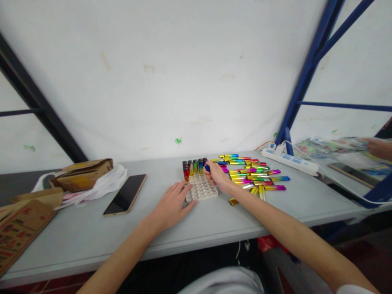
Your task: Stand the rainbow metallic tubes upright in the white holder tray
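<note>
A white tray point(202, 188) with rows of round holes lies on the grey table. Along its back and left edges stand several small coloured cylinders point(191, 168) with dark tops. My left hand point(173, 203) rests at the tray's left side, fingers spread, with nothing in it. My right hand point(217, 174) is closed around a blue cylinder point(207, 168) at the tray's back right corner. Right of the tray, several shiny rainbow-coloured pieces point(257, 177) are spread over the table.
A phone point(125, 194) lies to the left, beside white plastic point(105, 182) and brown cardboard boxes point(30, 220). A white power strip point(290, 161) sits at the back right near a blue metal frame point(309, 69). Another person's hand point(379, 148) shows at the far right.
</note>
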`<state>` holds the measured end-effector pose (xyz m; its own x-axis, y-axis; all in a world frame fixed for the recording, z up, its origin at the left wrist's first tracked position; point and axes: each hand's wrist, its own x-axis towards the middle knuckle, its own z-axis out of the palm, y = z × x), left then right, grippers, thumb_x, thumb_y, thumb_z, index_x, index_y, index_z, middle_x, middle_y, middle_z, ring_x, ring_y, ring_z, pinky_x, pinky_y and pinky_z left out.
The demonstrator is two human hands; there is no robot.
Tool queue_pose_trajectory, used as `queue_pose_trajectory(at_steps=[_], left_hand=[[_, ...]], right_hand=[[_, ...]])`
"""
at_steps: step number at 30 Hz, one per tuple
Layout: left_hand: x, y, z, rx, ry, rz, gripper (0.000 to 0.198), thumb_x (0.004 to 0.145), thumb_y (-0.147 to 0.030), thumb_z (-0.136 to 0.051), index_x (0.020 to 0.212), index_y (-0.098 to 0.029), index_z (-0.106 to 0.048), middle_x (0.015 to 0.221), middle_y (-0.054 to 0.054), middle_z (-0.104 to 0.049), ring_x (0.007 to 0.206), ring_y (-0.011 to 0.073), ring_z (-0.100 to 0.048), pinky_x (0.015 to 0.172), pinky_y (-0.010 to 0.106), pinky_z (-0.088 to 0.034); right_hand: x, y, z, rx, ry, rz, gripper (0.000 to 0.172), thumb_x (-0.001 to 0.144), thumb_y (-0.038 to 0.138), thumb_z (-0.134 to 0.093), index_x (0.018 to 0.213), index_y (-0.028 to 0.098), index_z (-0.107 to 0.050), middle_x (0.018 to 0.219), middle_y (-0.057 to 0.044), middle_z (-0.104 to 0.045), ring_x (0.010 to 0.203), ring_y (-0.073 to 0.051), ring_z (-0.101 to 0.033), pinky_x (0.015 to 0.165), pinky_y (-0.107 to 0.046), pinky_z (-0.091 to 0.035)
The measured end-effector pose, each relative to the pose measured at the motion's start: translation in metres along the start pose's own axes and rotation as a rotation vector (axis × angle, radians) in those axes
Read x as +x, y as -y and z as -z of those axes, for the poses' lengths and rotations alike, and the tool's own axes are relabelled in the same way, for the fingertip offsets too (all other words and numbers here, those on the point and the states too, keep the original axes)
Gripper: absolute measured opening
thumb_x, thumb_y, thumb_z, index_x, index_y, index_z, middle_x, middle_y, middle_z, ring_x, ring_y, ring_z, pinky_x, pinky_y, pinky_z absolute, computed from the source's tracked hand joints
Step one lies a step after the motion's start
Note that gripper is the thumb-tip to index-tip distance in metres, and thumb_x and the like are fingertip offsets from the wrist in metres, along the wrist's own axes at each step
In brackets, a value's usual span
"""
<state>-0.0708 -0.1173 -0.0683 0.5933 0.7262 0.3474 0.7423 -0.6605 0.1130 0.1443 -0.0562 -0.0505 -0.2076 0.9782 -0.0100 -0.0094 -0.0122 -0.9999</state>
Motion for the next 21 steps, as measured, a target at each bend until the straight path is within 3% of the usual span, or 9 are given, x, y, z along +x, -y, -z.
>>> queue_pose_trajectory(at_steps=[4, 7, 10, 14, 18, 21], left_hand=[[0.0, 0.0, 0.0, -0.006, -0.006, 0.0, 0.047, 0.098, -0.047, -0.05, 0.135, -0.019, -0.054, 0.135, 0.015, -0.059, 0.125, 0.0315, -0.054, 0.108, 0.051, -0.044], [0.0, 0.0, 0.0, -0.008, -0.009, -0.008, 0.045, 0.098, -0.046, -0.05, 0.134, -0.019, -0.054, 0.134, 0.015, -0.059, 0.124, 0.0311, -0.055, 0.107, 0.05, -0.045], [0.001, 0.0, 0.001, -0.001, 0.0, -0.004, 0.045, 0.098, -0.046, -0.05, 0.133, -0.018, -0.055, 0.134, 0.015, -0.058, 0.124, 0.0314, -0.055, 0.107, 0.05, -0.045], [0.0, -0.001, 0.0, 0.012, 0.007, 0.002, 0.045, 0.099, -0.046, -0.05, 0.133, -0.018, -0.054, 0.135, 0.015, -0.058, 0.125, 0.0314, -0.054, 0.107, 0.05, -0.044], [0.0, -0.001, 0.0, 0.024, 0.023, 0.003, 0.045, 0.099, -0.047, -0.049, 0.135, -0.018, -0.053, 0.135, 0.015, -0.057, 0.125, 0.0314, -0.053, 0.108, 0.05, -0.043], [0.003, -0.001, 0.001, 0.025, 0.041, 0.008, 0.047, 0.099, -0.046, -0.05, 0.135, -0.016, -0.052, 0.135, 0.016, -0.057, 0.126, 0.0319, -0.053, 0.108, 0.05, -0.043]], right_hand=[[0.005, 0.002, 0.007, 0.047, 0.049, 0.097, 0.059, 0.09, 0.077, -0.037, 0.078, 0.021, -0.052, 0.054, 0.008, -0.029, 0.042, -0.009, -0.019, 0.041, -0.023, -0.018], [0.006, 0.008, 0.014, -0.026, 0.065, 0.282, 0.058, 0.089, 0.076, -0.041, 0.094, 0.02, -0.058, 0.062, 0.005, -0.043, 0.048, -0.011, -0.036, 0.047, -0.025, -0.032], [0.005, 0.015, 0.022, -0.262, 0.017, 0.452, 0.052, 0.09, 0.071, -0.049, 0.095, 0.02, -0.061, 0.074, 0.0, -0.057, 0.063, -0.015, -0.052, 0.059, -0.027, -0.043], [0.005, 0.017, 0.03, -0.631, -0.145, 0.691, 0.038, 0.09, 0.056, -0.062, 0.091, 0.019, -0.066, 0.085, -0.004, -0.065, 0.077, -0.017, -0.058, 0.072, -0.029, -0.045], [0.007, 0.013, 0.036, -0.824, -0.132, 0.691, 0.029, 0.094, 0.046, -0.062, 0.098, 0.018, -0.069, 0.075, -0.002, -0.068, 0.067, -0.016, -0.059, 0.071, -0.029, -0.043], [0.009, 0.01, 0.038, -0.846, -0.128, 0.711, 0.026, 0.094, 0.043, -0.063, 0.101, 0.018, -0.069, 0.084, -0.004, -0.073, 0.074, -0.018, -0.063, 0.073, -0.029, -0.043]])
